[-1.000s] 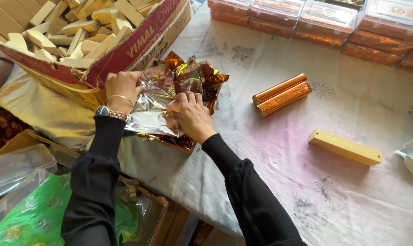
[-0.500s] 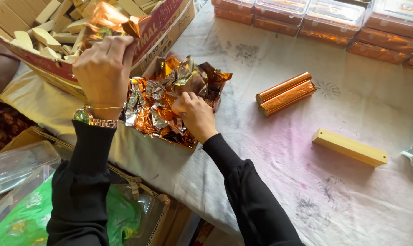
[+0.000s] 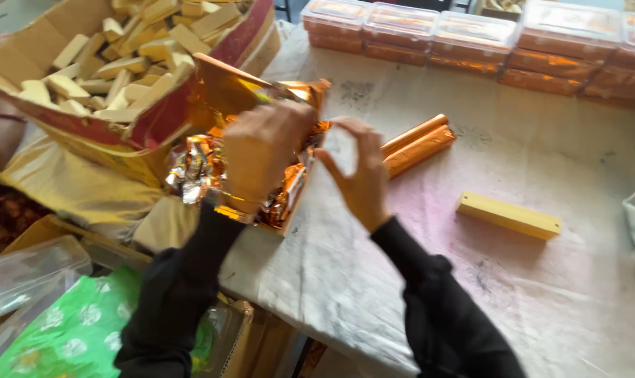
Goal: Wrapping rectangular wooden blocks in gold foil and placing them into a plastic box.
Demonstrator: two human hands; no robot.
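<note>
My left hand (image 3: 265, 150) is closed on a sheet of orange foil wrapper (image 3: 233, 87), lifted above a pile of crumpled orange and silver foil sheets (image 3: 198, 164). Just to its right, my right hand (image 3: 363, 175) is raised with its fingers spread, holding nothing that I can see. Beyond the right hand, two foil-wrapped orange bars (image 3: 419, 143) lie side by side on the cloth-covered table (image 3: 401, 280). A bare yellow bar (image 3: 508, 215) lies further right on the table.
A large cardboard box (image 3: 156, 122) full of yellow bars stands at the upper left. Clear lidded tubs (image 3: 471, 35) with orange contents line the table's far edge. Plastic bags, one of them green (image 3: 65, 329), lie at the lower left.
My left hand has swung right with the foil sheet, from over the box to above the foil pile. My right hand has lifted off the pile and opened. The view has shifted.
</note>
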